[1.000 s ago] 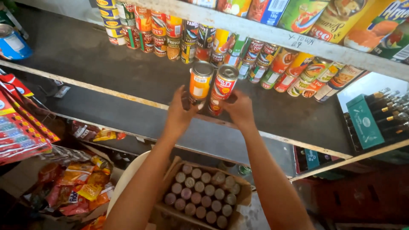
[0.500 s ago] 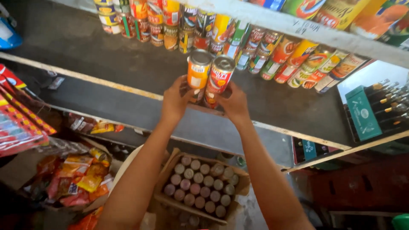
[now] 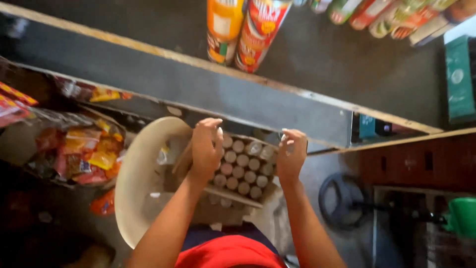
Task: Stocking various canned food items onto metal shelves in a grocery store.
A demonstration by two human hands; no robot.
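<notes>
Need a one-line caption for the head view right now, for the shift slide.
Both hands, left hand and right hand, reach into a cardboard box of cans below a shelf holding two tall cans.

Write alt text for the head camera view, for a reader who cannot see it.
Two bare hands, left hand and right hand, hover empty over a cardboard box packed with upright cans. Above, two cans stand on a dark shelf; snack packets lie to the left.

Both hands [image 3: 248, 151] left the two shelved cans [image 3: 243, 30] (apparently empty), now over the box [image 3: 245, 166].
</notes>
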